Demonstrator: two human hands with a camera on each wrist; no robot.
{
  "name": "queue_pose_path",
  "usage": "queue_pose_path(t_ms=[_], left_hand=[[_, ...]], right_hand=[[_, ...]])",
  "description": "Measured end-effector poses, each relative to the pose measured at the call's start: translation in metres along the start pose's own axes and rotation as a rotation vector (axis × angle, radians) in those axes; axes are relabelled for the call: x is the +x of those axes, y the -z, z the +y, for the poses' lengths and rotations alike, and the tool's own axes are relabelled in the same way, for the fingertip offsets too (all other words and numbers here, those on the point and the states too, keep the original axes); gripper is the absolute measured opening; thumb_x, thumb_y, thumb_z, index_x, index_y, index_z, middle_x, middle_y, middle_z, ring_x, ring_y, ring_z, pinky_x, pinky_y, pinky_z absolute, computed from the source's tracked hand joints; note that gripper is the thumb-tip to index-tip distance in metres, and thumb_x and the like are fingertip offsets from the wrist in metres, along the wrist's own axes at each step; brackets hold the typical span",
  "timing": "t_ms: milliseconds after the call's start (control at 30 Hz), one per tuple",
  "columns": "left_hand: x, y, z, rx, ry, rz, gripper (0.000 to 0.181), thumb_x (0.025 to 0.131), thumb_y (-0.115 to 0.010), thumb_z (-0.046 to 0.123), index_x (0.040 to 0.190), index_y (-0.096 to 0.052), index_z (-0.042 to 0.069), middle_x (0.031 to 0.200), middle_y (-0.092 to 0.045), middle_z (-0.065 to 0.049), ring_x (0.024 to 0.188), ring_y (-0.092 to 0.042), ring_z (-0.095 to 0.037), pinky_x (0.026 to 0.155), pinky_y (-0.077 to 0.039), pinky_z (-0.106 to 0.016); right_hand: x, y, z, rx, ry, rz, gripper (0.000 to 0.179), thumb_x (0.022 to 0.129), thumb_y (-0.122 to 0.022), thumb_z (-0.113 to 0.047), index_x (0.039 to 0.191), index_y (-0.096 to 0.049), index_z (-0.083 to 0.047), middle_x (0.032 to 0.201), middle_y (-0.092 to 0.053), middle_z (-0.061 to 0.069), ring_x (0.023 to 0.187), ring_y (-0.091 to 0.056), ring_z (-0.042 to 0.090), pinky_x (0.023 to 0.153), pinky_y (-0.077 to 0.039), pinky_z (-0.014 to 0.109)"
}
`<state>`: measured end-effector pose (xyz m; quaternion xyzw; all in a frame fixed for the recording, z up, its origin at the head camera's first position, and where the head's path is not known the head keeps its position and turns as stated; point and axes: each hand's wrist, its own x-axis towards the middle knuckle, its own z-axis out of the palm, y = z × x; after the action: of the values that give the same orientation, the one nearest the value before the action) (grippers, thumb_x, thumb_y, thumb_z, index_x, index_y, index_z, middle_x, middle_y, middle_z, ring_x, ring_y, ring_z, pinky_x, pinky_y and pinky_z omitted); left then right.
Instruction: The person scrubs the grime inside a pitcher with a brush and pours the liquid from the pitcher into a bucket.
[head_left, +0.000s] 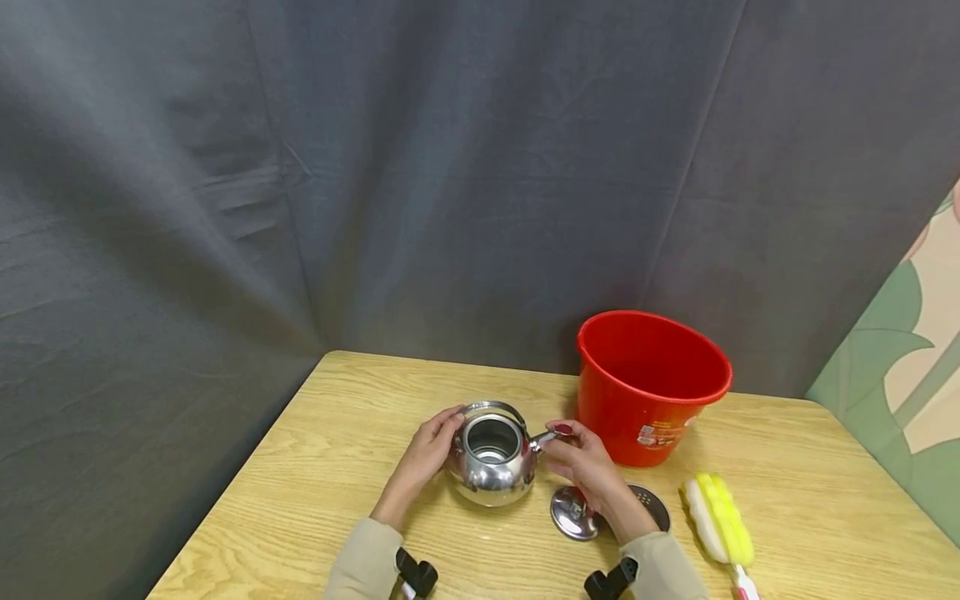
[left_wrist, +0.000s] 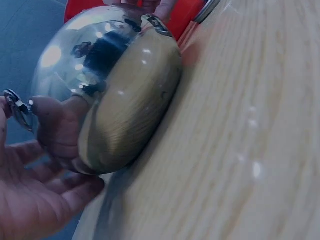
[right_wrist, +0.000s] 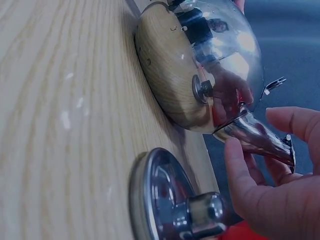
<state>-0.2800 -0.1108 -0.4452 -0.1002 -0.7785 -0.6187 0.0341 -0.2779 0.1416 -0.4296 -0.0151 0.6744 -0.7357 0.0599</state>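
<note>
A shiny steel kettle stands lidless between the two hands, its open mouth up and its spout to the right. My left hand holds its left side, fingers along the rounded body by the handle joint. With fingers and thumb around the spout, my right hand holds the other side. The kettle's lid lies on the table under the right hand, its knob showing in the right wrist view. A perforated metal strainer is partly hidden behind the right wrist.
Behind the right hand stands a red bucket. A yellow and white brush lies at the right on the wooden table. A grey curtain hangs behind the table's far edge.
</note>
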Motion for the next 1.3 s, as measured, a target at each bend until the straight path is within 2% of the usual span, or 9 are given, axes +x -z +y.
queue_pose_path(t_ms=[100,233,367,467,533,767,1000,1300], left_hand=[[-0.0025,0.0037,0.0022,0.009,0.073,-0.014,0.052,0.102,-0.042,0.041,0.125,-0.060,-0.002,0.115,-0.062,-0.017,0.108,-0.057,-0.033,0.091,-0.049,-0.047],[-0.0045,0.0074,0.0046,-0.045,0.162,-0.050,0.054,0.100,-0.044,0.045,0.115,-0.062,-0.004,0.097,-0.057,-0.014,0.087,-0.056,-0.025,0.069,-0.057,-0.039],[-0.0072,0.0083,0.0060,-0.114,0.212,-0.082,0.057,0.099,-0.045,0.047,0.127,-0.058,-0.001,0.117,-0.055,-0.021,0.103,-0.058,-0.037,0.064,-0.059,-0.043],[-0.0087,0.0077,0.0059,-0.163,0.224,-0.115,0.060,0.100,-0.044,0.047,0.134,-0.053,-0.001,0.132,-0.048,-0.027,0.118,-0.050,-0.046,0.062,-0.059,-0.046],[-0.0091,0.0076,0.0059,-0.185,0.225,-0.139,0.061,0.100,-0.044,0.046,0.137,-0.050,-0.002,0.136,-0.043,-0.029,0.123,-0.044,-0.049,0.062,-0.059,-0.047],[-0.0078,0.0100,0.0038,-0.201,0.219,-0.174,0.063,0.100,-0.044,0.049,0.135,-0.051,-0.002,0.131,-0.047,-0.027,0.119,-0.048,-0.047,0.065,-0.059,-0.048],[-0.0096,0.0107,0.0009,-0.191,0.220,-0.166,0.064,0.099,-0.045,0.049,0.138,-0.049,-0.001,0.139,-0.042,-0.028,0.123,-0.043,-0.050,0.064,-0.059,-0.047],[-0.0066,0.0097,0.0013,-0.171,0.220,-0.149,0.065,0.098,-0.046,0.053,0.134,-0.054,-0.001,0.128,-0.050,-0.024,0.113,-0.052,-0.040,0.063,-0.058,-0.046]], right_hand=[[0.0006,0.0002,0.0004,-0.003,-0.008,0.000,0.038,0.088,-0.062,0.000,0.123,-0.048,0.009,0.101,-0.059,0.011,0.090,-0.061,0.020,0.084,-0.055,0.043],[0.0008,0.0004,-0.0008,0.011,-0.020,-0.002,0.035,0.089,-0.061,0.000,0.121,-0.050,0.010,0.098,-0.060,0.010,0.086,-0.063,0.020,0.080,-0.056,0.039],[0.0005,0.0018,-0.0005,0.028,-0.033,-0.030,0.035,0.088,-0.062,0.000,0.120,-0.050,0.011,0.096,-0.061,0.009,0.085,-0.063,0.021,0.081,-0.057,0.039],[0.0002,0.0038,0.0000,0.027,-0.046,-0.065,0.036,0.089,-0.062,-0.001,0.121,-0.049,0.012,0.098,-0.063,0.009,0.088,-0.064,0.021,0.083,-0.056,0.041],[-0.0001,0.0045,-0.0003,0.029,-0.054,-0.084,0.037,0.089,-0.062,-0.001,0.121,-0.049,0.013,0.098,-0.065,0.010,0.089,-0.065,0.022,0.084,-0.055,0.042],[0.0028,0.0031,-0.0011,0.072,-0.052,-0.127,0.034,0.088,-0.062,0.004,0.117,-0.048,0.013,0.098,-0.061,0.013,0.087,-0.066,0.027,0.082,-0.055,0.045],[0.0039,0.0043,0.0024,0.097,-0.043,-0.183,0.020,0.086,-0.061,0.007,0.105,-0.055,0.008,0.094,-0.060,0.012,0.085,-0.066,0.027,0.081,-0.055,0.045],[0.0047,0.0039,0.0017,0.067,-0.028,-0.174,0.020,0.086,-0.061,0.006,0.104,-0.054,0.007,0.095,-0.060,0.013,0.084,-0.066,0.027,0.081,-0.056,0.045]])
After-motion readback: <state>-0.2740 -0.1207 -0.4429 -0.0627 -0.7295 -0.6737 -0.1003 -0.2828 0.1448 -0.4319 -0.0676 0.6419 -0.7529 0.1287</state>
